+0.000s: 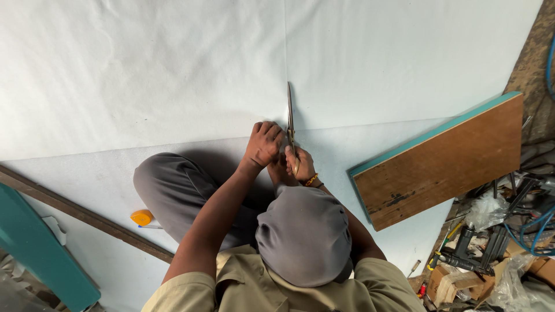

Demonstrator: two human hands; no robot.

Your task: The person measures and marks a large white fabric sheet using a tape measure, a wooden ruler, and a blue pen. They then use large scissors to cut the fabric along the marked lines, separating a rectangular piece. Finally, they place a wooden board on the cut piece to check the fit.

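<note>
While you sit cross-legged on the floor, the scissors (291, 124) lie directly ahead of both hands, their long axis running straight away from you along the cut line in the white sheet (173, 69). Your right hand (299, 162) is closed on the handles at the near end – blades point forward, close to shut as far as the edge-on view allows. Your left hand (263, 143) sits just beside the scissors on the left, fingers curled and pinching the sheet edge at the cut. Both hands are equally near; the right one carries the tool.

The sheet covers most of the floor in front of you, with a second pale layer (358, 144) under your knees. A wooden board (445, 162) with a teal edge rests to the right, near but clear of the cut line. Beyond it lies a clutter of tools and hoses (497, 237). A yellow tape measure (141, 217) sits beside your left knee, next to a dark wooden strip (87, 215).
</note>
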